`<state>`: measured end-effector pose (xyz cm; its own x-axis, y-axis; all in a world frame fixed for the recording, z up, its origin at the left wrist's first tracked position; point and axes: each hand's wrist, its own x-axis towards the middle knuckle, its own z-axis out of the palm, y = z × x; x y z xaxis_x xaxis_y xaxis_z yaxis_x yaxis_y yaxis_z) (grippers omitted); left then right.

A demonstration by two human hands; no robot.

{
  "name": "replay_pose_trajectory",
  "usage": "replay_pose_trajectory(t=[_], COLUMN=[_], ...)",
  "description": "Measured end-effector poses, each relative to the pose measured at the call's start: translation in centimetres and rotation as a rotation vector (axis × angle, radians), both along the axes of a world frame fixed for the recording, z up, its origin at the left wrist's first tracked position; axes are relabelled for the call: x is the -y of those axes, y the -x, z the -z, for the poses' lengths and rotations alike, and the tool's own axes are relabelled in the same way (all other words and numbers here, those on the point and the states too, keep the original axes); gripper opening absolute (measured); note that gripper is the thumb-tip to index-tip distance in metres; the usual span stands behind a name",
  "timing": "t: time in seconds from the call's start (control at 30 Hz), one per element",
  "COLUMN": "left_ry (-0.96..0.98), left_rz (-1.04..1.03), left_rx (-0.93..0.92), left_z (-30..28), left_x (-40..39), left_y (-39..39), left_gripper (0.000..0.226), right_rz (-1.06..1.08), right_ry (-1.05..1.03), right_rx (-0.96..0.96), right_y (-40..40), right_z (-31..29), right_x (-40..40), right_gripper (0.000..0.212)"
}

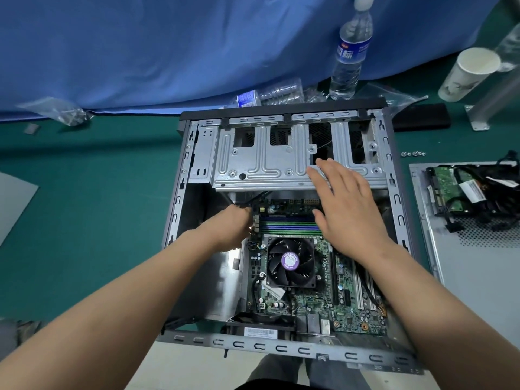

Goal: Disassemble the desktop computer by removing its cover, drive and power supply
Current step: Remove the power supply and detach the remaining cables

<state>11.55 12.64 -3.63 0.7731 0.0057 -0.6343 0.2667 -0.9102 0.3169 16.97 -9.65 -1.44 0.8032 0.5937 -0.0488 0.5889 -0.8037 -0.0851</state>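
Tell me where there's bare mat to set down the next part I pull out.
Left of the case, the green mat lies bare up to the blue cloth. The right side is crowded: cover panel with drive and cables.

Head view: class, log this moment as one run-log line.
cover: off, right of case | drive: out, on cover | left hand: at cables by motherboard | right hand: open over drive cage

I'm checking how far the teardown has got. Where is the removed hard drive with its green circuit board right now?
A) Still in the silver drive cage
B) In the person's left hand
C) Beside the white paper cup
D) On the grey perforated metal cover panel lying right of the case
D: the hard drive with its green circuit board lies among black cables on the grey perforated metal cover panel, right of the open computer case.
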Motion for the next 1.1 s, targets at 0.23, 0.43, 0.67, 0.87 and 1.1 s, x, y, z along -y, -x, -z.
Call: replay_pose_trajectory(t=[0.23, 0.43, 0.67, 0.87, 1.1], left_ry=[-0.029, -0.161, -0.067, -0.142, -0.119], left_rz=[0.049, 0.047, 0.027, 0.055, 0.066], left_rx=[0.069, 0.051, 0.021, 0.059, 0.025], left_z=[-0.2, -0.6, -0.4, -0.6, -0.4], left_x=[-0.3, -0.1, 0.4, 0.6, 0.9], left_y=[0.4, 0.3, 0.1, 0.0, -0.3], left_gripper=[0.022, 0.038, 0.004, 0.037, 0.008], right_rz=[0.0, 0.001, 0.0, 0.001, -0.001], right_ry=[-0.002, 0.002, 0.012, 0.009, -0.001], right_rx=[-0.005, -0.002, 0.0, 0.002, 0.007], right_y=[0.0, 0.0, 0.0, 0.0, 0.0], right_z=[0.0, 0.0, -0.1, -0.1, -0.1], right_x=[0.0, 0.0, 0.0, 0.0, 0.0], right_gripper=[0.068, 0.069, 0.069, 0.069, 0.069])
